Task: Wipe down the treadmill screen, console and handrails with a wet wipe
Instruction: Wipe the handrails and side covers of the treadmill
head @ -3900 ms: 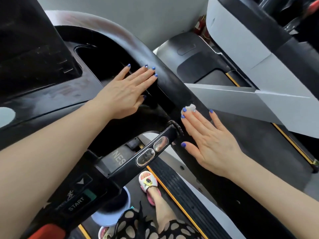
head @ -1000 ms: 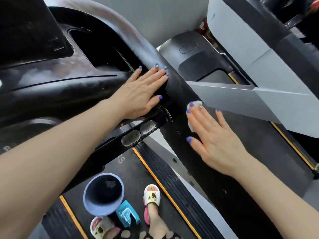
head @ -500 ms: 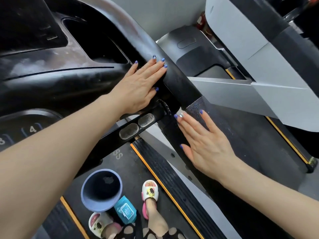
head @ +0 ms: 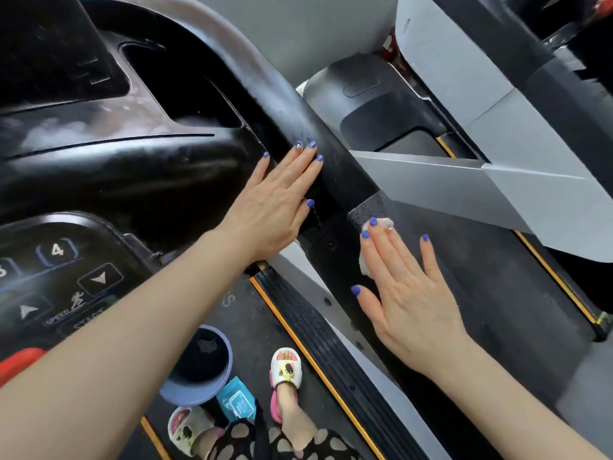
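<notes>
A crumpled white wet wipe (head: pixel 381 224) is pressed flat against the black handrail (head: pixel 331 167), mostly hidden, only its edges showing. The glossy black console (head: pixel 139 167), smeared with streaks, adjoins the handrail's left side.

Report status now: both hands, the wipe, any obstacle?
Left hand flat on handrail. Right hand flat, pressing wet wipe against black upright. No obstacle seen.

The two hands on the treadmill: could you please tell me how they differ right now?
The right hand presses a wet wipe flat against the upright post; the left hand has nothing under it. The left hand rests higher, on the black handrail; the right hand sits lower. Both lie flat, fingers straight.
</notes>
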Tool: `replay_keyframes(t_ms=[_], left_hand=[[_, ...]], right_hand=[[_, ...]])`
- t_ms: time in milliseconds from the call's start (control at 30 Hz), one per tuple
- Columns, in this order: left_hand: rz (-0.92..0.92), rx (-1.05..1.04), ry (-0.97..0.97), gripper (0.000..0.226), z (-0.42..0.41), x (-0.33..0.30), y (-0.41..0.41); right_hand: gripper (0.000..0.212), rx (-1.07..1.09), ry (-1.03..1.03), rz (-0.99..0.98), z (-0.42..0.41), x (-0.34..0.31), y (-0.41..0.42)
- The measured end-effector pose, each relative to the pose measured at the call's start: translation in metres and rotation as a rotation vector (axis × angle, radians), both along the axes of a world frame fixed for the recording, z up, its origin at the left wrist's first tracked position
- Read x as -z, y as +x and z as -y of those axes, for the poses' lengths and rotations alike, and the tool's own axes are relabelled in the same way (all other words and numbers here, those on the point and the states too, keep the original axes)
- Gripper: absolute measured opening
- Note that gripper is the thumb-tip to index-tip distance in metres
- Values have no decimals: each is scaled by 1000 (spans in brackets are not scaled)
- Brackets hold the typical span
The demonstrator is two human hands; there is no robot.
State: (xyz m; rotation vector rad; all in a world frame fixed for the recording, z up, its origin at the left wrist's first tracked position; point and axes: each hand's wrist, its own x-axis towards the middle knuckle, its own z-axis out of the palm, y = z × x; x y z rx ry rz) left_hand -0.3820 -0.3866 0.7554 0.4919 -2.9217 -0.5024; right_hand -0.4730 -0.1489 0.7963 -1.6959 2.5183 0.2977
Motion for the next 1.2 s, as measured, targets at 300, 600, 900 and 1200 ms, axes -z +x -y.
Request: replay_keyframes(t_ms=[300,600,900,1200], left_hand=[[8,-65,17,67,-13,6,-2],[0,-75,16,67,-16,0,0],[-178,59,99,54,-55,-29,-9],[-226,162,119,41,-95,-28,-30]], right_hand=[[64,194,4,243,91,-9,-48],[74,94,145,237,12,-26,-46],[62,98,26,401,-3,-40,-69],[17,-40,-440,264,-9,-15,-79]])
